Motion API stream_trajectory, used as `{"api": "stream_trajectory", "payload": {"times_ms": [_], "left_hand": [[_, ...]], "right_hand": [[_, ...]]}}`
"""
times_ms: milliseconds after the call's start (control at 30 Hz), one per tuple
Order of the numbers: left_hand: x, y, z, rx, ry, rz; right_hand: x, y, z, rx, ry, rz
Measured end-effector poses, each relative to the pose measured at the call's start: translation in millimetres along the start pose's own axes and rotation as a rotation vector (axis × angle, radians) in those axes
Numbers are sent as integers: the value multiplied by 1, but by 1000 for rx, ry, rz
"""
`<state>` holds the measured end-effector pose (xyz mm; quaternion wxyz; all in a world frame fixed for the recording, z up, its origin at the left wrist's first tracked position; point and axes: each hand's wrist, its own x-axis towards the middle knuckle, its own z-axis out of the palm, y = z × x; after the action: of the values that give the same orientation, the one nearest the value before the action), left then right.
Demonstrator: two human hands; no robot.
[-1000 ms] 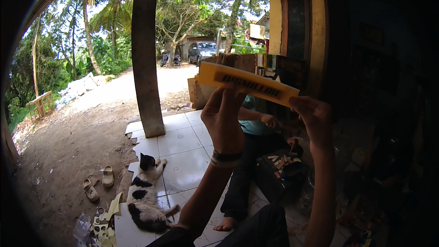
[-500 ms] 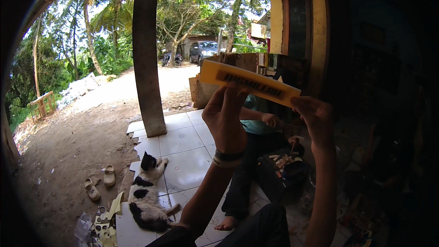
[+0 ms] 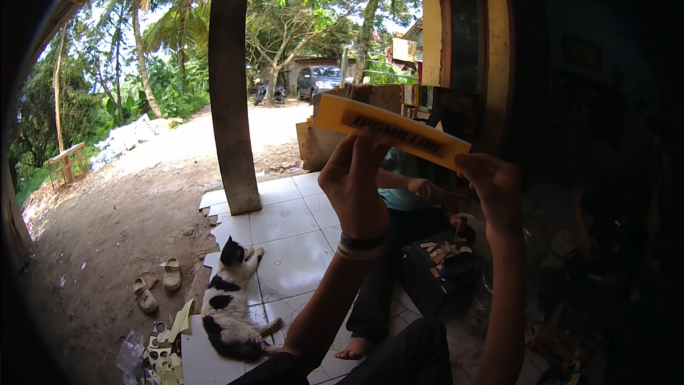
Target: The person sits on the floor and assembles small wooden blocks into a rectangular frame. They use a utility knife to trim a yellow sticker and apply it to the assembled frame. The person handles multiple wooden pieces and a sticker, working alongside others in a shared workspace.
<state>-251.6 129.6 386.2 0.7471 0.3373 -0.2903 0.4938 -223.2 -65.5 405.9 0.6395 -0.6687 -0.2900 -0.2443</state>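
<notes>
L hand (image 3: 354, 189) holding yellow plate (image 3: 392, 131) at lower edge, L of mid; R hand (image 3: 495, 189) pinching its R end. Plate up in air, tilted, R end lower, dark print on face. Co-worker (image 3: 400, 198) sits beyond, by dark box (image 3: 425, 296) w/ bits (image 3: 447, 249). Cat (image 3: 229, 306) lying on tiles (image 3: 288, 265), clogs (image 3: 172, 275) nearby on dirt (image 3: 107, 242).

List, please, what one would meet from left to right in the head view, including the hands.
Small wooden frame, pair of beige clogs, black-and-white cat, wearer's left hand, co-worker's hand, wearer's right hand. Left out: yellow strip, overlapping both wearer's hands.
</notes>
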Motion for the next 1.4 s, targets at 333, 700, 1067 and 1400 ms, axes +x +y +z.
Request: {"api": "stream_trajectory", "payload": {"times_ms": [333, 700, 1067, 1400], "left_hand": [[1, 1, 3, -14, 30, 8], [0, -2, 2, -70, 44, -43], [-1, -5, 2, -34, 65, -46], [-1, -3, 4, -84, 96, -59]], "right_hand": [[2, 6, 2, 29, 18, -70], [-3, -1, 0, 15, 5, 35], [-5, -1, 2, 28, -1, 30], [-8, -2, 5, 67, 0, -3]]}}
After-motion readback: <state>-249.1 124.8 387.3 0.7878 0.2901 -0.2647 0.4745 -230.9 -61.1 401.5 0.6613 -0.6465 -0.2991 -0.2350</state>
